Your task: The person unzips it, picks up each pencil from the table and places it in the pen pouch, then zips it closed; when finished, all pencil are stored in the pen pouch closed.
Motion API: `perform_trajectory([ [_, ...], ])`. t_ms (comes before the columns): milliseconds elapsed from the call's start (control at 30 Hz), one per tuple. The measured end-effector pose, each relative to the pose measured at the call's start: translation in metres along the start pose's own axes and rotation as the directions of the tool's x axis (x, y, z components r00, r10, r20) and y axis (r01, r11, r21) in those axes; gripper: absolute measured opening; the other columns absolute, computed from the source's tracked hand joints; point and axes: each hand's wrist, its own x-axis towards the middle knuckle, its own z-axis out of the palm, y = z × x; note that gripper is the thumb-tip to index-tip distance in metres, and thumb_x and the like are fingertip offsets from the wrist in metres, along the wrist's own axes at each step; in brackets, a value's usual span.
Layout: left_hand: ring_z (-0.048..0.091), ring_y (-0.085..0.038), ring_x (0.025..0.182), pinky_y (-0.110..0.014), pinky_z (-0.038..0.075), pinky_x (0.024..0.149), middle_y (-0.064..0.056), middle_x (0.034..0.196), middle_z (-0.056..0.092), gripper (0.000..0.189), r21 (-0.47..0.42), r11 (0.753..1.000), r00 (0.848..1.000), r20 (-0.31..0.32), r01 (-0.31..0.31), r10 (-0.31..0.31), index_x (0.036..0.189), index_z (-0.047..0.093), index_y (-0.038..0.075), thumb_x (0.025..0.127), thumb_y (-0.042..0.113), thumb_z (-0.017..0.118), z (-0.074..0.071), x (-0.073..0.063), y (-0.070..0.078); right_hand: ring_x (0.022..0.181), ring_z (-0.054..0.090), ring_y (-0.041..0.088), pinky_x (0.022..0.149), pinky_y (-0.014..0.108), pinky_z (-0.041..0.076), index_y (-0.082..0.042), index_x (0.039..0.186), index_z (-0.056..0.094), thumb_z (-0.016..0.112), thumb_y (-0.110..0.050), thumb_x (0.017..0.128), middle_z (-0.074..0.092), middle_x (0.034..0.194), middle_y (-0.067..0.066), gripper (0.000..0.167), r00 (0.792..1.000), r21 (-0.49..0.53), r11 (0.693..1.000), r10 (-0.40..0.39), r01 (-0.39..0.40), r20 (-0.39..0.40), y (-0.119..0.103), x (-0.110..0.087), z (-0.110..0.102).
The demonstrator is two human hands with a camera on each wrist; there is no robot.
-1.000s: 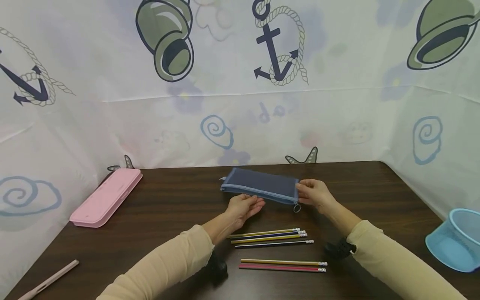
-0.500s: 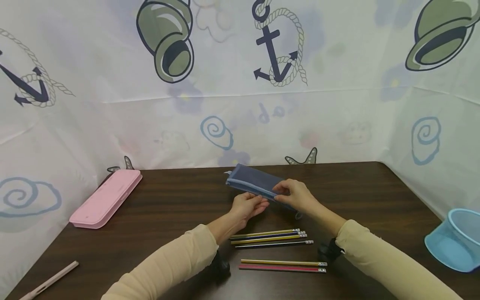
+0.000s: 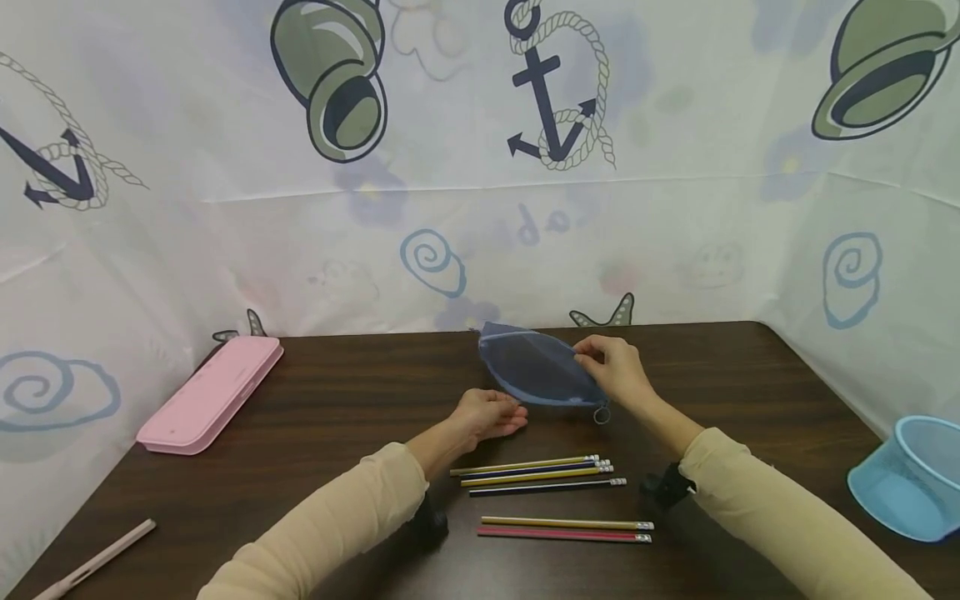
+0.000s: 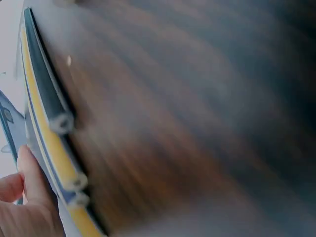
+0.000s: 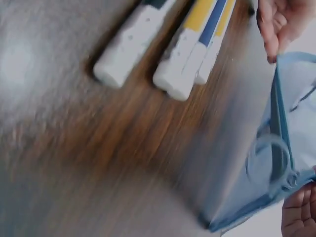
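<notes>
Nearest, two pencils (image 3: 566, 523) on the desk (image 3: 360, 383), then four more; beyond, the left hand (image 3: 487, 415) pinches the near edge of the gaping blue pouch (image 3: 536, 367), near the desk's far edge, and the right hand (image 3: 611, 367) grips its right side.

head view bright, mostly sharp | wrist views blurred | pale glare on tabletop (image 5: 19, 66)

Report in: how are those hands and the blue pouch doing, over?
Left fingers pinch near rim, right fingers far rim. Blue zip pouch gapes open. Six pencils lie nearby, none blocking it.
</notes>
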Motion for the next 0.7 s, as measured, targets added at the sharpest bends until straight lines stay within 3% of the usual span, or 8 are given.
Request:
perform_trajectory([
  [100, 0.067, -0.011, 0.072, -0.027, 0.058, 0.072, -0.012, 0.091, 0.071, 0.021, 0.116, 0.993, 0.997, 0.082, -0.020, 0.010, 0.110, 0.063, -0.007, 0.092, 0.004, 0.058, -0.005, -0.004, 0.001, 0.075, 0.065, 0.026, 0.064, 0.035, 0.053, 0.001, 0.093, 0.070, 0.065, -0.001, 0.086, 0.070, 0.084, 0.013, 0.009, 1.000, 0.002, 1.000, 0.018, -0.018, -0.006, 0.003, 0.000, -0.003],
  [167, 0.067, -0.012, 0.074, -0.030, 0.058, 0.074, -0.011, 0.091, 0.071, 0.021, 0.244, 0.968, 0.987, 0.159, -0.063, 0.024, 0.108, 0.065, -0.006, 0.090, 0.004, 0.061, -0.009, -0.008, 0.002, 0.075, 0.065, 0.026, 0.063, 0.034, 0.052, 0.002, 0.093, 0.070, 0.065, -0.001, 0.086, 0.070, 0.084, 0.014, 0.009, 0.999, 0.008, 0.999, 0.034, -0.034, -0.004, 0.005, -0.001, -0.006],
  [333, 0.065, -0.010, 0.073, -0.028, 0.058, 0.069, -0.008, 0.085, 0.071, 0.015, 0.518, 0.822, 0.939, 0.341, -0.236, 0.055, 0.098, 0.070, 0.000, 0.084, 0.005, 0.070, -0.019, -0.021, 0.006, 0.074, 0.063, 0.023, 0.061, 0.029, 0.049, 0.002, 0.094, 0.070, 0.065, -0.003, 0.087, 0.070, 0.084, 0.013, 0.009, 0.998, 0.010, 0.998, 0.056, -0.057, 0.011, 0.007, -0.003, -0.008],
  [433, 0.063, -0.007, 0.070, -0.023, 0.055, 0.065, -0.005, 0.081, 0.072, 0.012, 0.582, 0.754, 0.917, 0.393, -0.305, 0.068, 0.092, 0.072, 0.003, 0.080, 0.004, 0.073, -0.022, -0.028, 0.007, 0.072, 0.061, 0.021, 0.061, 0.028, 0.047, 0.001, 0.094, 0.070, 0.065, -0.003, 0.087, 0.070, 0.083, 0.013, 0.010, 0.998, 0.007, 0.998, 0.065, -0.065, 0.024, 0.008, -0.004, -0.009],
  [567, 0.061, -0.004, 0.067, -0.017, 0.051, 0.062, -0.003, 0.076, 0.071, 0.011, 0.628, 0.686, 0.900, 0.427, -0.367, 0.090, 0.087, 0.072, 0.004, 0.076, 0.001, 0.075, -0.023, -0.034, 0.009, 0.070, 0.059, 0.017, 0.060, 0.028, 0.046, 0.001, 0.094, 0.070, 0.066, -0.004, 0.087, 0.070, 0.083, 0.012, 0.010, 0.996, 0.010, 0.996, 0.085, -0.085, 0.037, 0.008, -0.006, -0.008],
  [700, 0.059, -0.002, 0.066, -0.015, 0.048, 0.060, -0.001, 0.074, 0.069, 0.010, 0.679, 0.590, 0.880, 0.459, -0.437, 0.123, 0.083, 0.072, 0.007, 0.076, 0.000, 0.075, -0.021, -0.036, 0.009, 0.068, 0.057, 0.014, 0.058, 0.026, 0.045, 0.001, 0.094, 0.070, 0.066, -0.005, 0.087, 0.070, 0.081, 0.012, 0.010, 0.995, 0.012, 0.996, 0.091, -0.092, 0.043, 0.008, -0.008, -0.007],
])
